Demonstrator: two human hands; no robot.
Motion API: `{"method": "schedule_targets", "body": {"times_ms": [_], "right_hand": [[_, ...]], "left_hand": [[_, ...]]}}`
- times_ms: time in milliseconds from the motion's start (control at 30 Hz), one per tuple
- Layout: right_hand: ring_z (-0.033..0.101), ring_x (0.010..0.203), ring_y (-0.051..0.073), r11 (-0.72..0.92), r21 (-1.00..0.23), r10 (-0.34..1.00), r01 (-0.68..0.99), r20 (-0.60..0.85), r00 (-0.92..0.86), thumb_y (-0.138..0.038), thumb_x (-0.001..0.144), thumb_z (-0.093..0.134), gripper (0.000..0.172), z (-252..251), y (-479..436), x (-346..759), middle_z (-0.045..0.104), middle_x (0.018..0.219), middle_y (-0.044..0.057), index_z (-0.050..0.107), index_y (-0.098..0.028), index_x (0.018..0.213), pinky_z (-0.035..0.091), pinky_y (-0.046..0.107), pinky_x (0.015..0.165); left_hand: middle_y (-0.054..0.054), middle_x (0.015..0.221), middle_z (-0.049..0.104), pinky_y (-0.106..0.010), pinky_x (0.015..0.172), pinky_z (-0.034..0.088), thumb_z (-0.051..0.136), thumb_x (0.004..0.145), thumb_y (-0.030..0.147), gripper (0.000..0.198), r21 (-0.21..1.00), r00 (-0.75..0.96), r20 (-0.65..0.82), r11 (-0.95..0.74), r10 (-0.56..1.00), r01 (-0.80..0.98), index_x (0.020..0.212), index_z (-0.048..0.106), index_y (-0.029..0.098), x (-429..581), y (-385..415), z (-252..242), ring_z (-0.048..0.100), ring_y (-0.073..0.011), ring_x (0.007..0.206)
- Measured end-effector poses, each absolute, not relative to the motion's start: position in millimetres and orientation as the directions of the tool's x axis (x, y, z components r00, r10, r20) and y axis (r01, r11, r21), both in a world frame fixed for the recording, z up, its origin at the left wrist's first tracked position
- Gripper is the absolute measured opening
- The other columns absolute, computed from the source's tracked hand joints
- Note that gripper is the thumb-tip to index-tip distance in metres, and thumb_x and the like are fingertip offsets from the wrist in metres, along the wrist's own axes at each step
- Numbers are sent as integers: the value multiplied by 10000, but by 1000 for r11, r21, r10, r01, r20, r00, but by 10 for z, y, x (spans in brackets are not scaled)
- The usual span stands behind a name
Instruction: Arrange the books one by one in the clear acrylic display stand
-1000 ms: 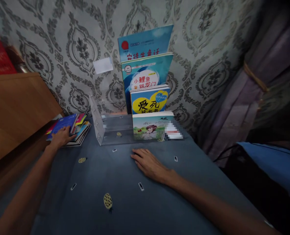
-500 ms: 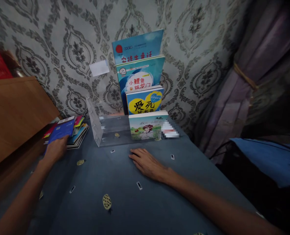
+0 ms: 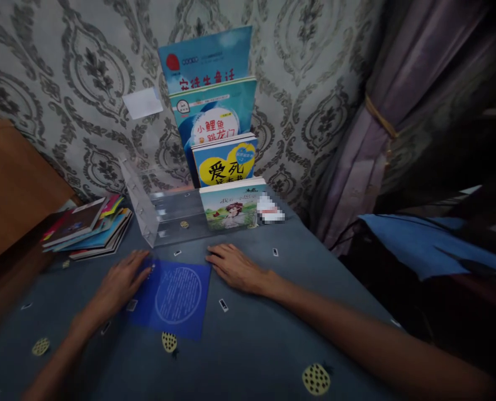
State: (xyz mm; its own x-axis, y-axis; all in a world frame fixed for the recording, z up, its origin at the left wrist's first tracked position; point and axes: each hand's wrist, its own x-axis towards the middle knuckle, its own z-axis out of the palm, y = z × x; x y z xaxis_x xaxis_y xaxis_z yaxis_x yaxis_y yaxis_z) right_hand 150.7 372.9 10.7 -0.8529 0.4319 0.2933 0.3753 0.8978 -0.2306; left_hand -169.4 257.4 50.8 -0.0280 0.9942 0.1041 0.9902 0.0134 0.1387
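A blue book (image 3: 179,298) with a white circle of text lies on the patterned cloth in front of me. My left hand (image 3: 122,278) is at its upper left corner, thumb over the cover and fingers close to the edge, gripping it. Just right of the book, my right hand (image 3: 237,267) rests palm down on the cloth, fingers stretched out and holding nothing. Behind both hands stands a clear tiered rack (image 3: 141,211). Its right side holds books one behind another, the front one a green picture book (image 3: 229,209).
A stack of books (image 3: 101,236) lies at the left beside a wooden board (image 3: 18,184). A patterned wall (image 3: 93,61) rises behind the rack. At the right are a tied curtain (image 3: 369,139) and a blue cloth (image 3: 423,245).
My left hand has brought the blue book from the left stack to the middle, near my right hand. The view has shifted to the right. My right hand stays resting on the cloth.
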Motion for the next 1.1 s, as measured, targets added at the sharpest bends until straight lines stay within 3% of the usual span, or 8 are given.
{"method": "schedule_targets", "body": {"times_ms": [133,300,400,567,667,767,867,1100], "right_hand": [[572,1251,276,890,-246,445,383,291,-847,-167,1007,486,303,141,3723,1514,614,1371,174,646,-115,1259,468,467,1045],[597,1194,232,868,-282,491,408,372,-787,-112,976,505,314,163,3740,1550,653,1314,139,623,-130,1267,473,395,1023],[605,1175,222,885,-266,463,382,423,-779,-131,1002,466,306,228,3641,1553,670,1287,124,618,-139,1267,468,390,1024],[531,1310,297,924,-194,379,330,340,-861,-287,1017,508,405,307,3238,1452,564,1442,203,545,-74,1359,428,489,1098],[467,1390,314,885,-278,448,374,283,-848,-377,1000,543,569,265,3051,1394,518,1479,241,462,-14,1431,392,486,1152],[416,1441,321,848,-333,497,412,228,-838,-409,1004,524,658,205,3014,1397,473,1512,259,390,21,1484,347,488,1193],[368,1474,333,844,-325,500,427,189,-845,-435,1006,519,698,174,3060,1449,443,1534,260,367,33,1501,309,491,1216],[325,1499,326,829,-337,520,446,173,-836,-440,1013,511,686,171,3093,1732,427,1547,252,383,19,1505,275,484,1235]], "left_hand": [[-125,1597,404,-551,1145,377,302,996,512,620,35,14,126,-19,992,999,1528,414,215,-1876,2526,67,352,-320,1485],[-131,1616,362,-558,1157,359,251,1023,479,611,-9,74,210,-73,975,997,1558,363,205,-1695,2435,-240,317,-302,1502],[-157,1589,404,-563,1148,372,275,1017,451,615,-30,85,271,-80,959,996,1557,358,167,-1473,2454,-323,344,-307,1491],[-193,1532,478,-560,1122,401,330,993,433,605,-130,116,337,-76,934,989,1483,464,105,-944,2516,-374,402,-366,1450],[-199,1500,515,-548,1082,442,402,959,326,534,-215,178,262,-122,948,969,1421,542,98,-637,2522,-254,448,-403,1409],[-165,1446,581,-500,1001,510,428,927,190,470,-278,208,136,-164,969,946,1361,607,170,-447,2540,-22,562,-365,1312],[-148,1356,655,-446,890,565,434,956,197,404,-304,195,80,-163,978,939,1294,654,227,-351,2578,195,668,-318,1160],[-213,1255,695,-437,777,590,412,982,242,400,-318,201,90,-163,976,934,1280,666,160,-253,2615,278,717,-328,1024]]}}
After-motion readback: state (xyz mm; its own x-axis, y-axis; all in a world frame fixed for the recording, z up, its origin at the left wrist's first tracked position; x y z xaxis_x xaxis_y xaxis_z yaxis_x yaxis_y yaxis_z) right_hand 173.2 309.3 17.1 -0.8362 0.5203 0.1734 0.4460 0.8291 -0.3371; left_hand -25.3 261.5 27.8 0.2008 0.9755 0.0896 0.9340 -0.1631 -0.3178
